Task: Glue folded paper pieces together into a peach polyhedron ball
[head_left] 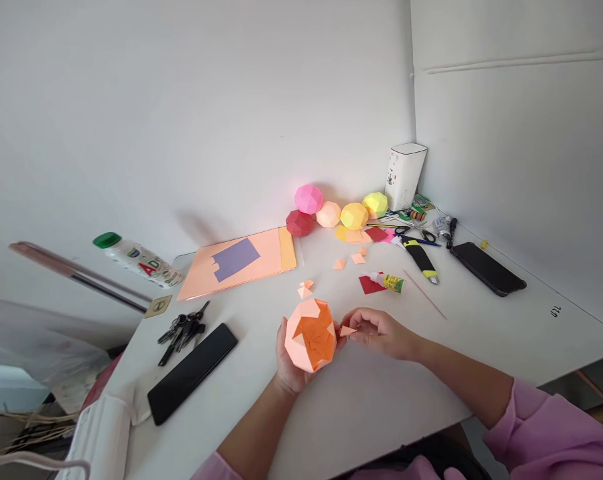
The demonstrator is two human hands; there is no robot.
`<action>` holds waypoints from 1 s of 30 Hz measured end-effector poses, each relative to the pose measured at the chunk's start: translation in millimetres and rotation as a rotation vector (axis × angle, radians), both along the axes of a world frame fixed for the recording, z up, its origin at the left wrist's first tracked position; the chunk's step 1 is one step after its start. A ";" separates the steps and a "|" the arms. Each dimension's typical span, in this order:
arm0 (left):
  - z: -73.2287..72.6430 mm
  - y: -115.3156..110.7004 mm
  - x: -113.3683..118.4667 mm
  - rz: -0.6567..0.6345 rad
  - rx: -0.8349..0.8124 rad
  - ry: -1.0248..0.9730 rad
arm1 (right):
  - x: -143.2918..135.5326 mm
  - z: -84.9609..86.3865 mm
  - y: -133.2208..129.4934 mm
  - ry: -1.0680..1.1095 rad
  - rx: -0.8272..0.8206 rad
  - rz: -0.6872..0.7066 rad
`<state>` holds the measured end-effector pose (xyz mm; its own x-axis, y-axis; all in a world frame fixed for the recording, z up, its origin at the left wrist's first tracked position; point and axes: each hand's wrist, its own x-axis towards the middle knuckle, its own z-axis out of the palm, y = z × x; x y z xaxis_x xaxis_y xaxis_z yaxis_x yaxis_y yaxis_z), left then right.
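Cupped in my left hand is a peach paper ball made of flat facets, with a jagged opening turned toward the right that shows its orange inside. Just right of the ball, my right hand pinches a small folded peach paper piece between thumb and fingers. A few more folded paper pieces lie beyond the ball, and other peach pieces sit farther back. A glue tube rests partly over a dark red paper square.
Several coloured paper balls line the wall. Peach sheets with a purple template lie at the left, near a bottle, keys and a black phone. On the right are a box cutter, scissors and another phone.
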<state>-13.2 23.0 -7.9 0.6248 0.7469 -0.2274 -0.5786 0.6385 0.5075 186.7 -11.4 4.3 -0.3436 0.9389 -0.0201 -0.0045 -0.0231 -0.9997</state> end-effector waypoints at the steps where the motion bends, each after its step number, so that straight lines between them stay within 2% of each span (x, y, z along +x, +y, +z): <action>1: -1.1 0.1 -0.4 -0.005 0.008 0.005 | -0.1 -1.5 0.5 0.031 -0.037 -0.006; 8: -2.4 -0.4 -0.5 -0.019 0.052 0.003 | 1.8 -1.8 3.9 0.123 -0.220 -0.017; 13: -2.5 -0.5 -0.5 -0.048 0.058 -0.002 | -0.9 -0.9 5.7 0.285 -0.376 -0.020; 16: -3.0 -0.5 -0.8 -0.023 0.057 0.012 | -1.5 -1.9 6.0 0.340 -0.433 -0.018; 21: 0.7 -2.2 0.9 0.000 0.053 0.037 | -3.1 -3.2 5.0 0.336 -0.464 -0.014; 26: 4.9 -3.6 3.0 0.014 0.068 0.033 | -4.8 -4.6 6.4 0.356 -0.419 -0.117; 30: 2.7 -2.9 2.3 0.010 0.075 0.022 | -4.5 -6.2 7.8 0.377 -0.384 -0.176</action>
<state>-10.8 20.1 -5.2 0.6124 0.7689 -0.1839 -0.5733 0.5920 0.5664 182.2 -3.6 -1.8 -0.2321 0.9322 -0.2778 -0.3968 -0.3515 -0.8480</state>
